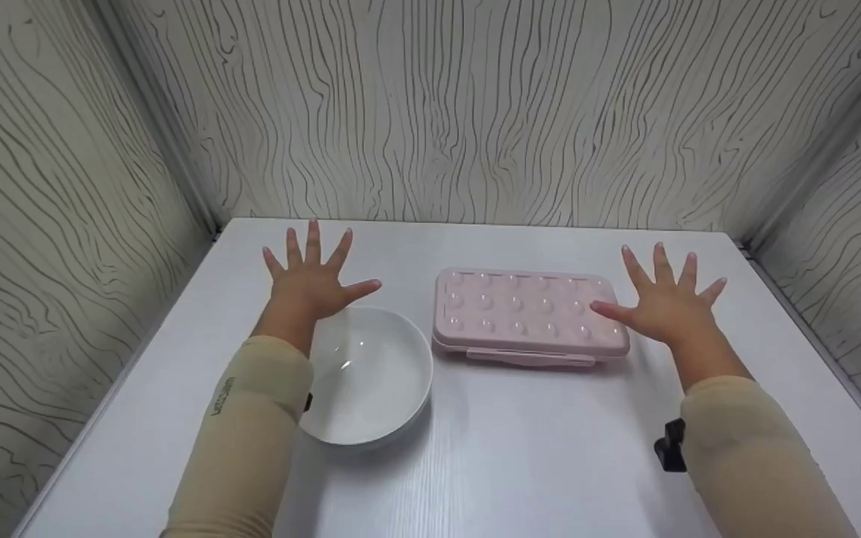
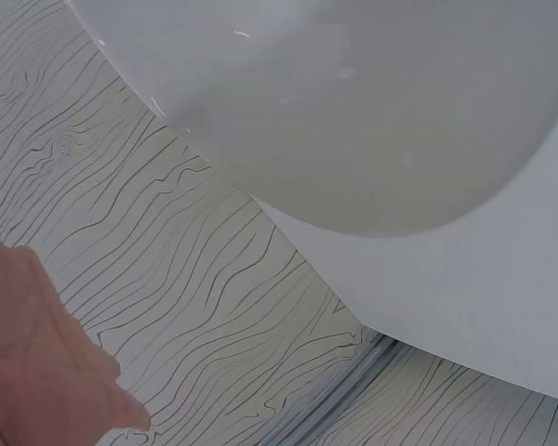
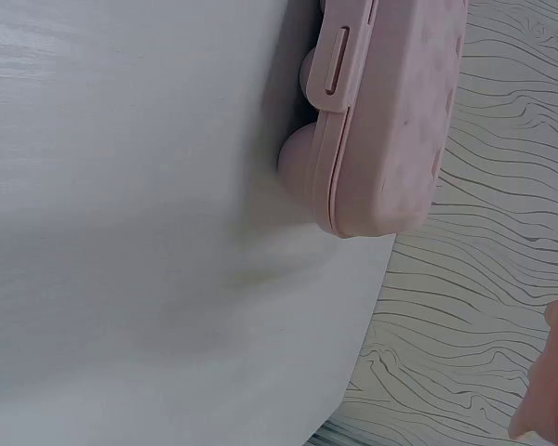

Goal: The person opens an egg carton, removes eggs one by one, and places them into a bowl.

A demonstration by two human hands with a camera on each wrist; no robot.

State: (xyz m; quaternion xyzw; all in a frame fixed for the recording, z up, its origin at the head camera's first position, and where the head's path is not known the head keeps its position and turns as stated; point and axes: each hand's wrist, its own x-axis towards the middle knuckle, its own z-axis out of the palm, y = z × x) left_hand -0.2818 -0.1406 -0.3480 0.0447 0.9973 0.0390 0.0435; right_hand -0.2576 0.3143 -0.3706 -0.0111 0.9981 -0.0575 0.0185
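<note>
In the head view my left hand [image 1: 307,290] is held palm down with its fingers spread, above the far left rim of a white bowl [image 1: 378,373]. The bowl looks bare inside and also fills the top of the left wrist view. A pink egg box [image 1: 531,314] with a bumpy lid lies to the right of the bowl, its lid closed and its front latch [image 1: 531,359] towards me. My right hand [image 1: 666,306] is spread too, its thumb overlapping the box's right end in the head view. Neither hand holds anything.
Both objects stand on a white table [image 1: 475,463]. Wood-grain patterned panels [image 1: 460,112] enclose it at the back and on both sides. A small black device [image 1: 671,447] sits at the right sleeve.
</note>
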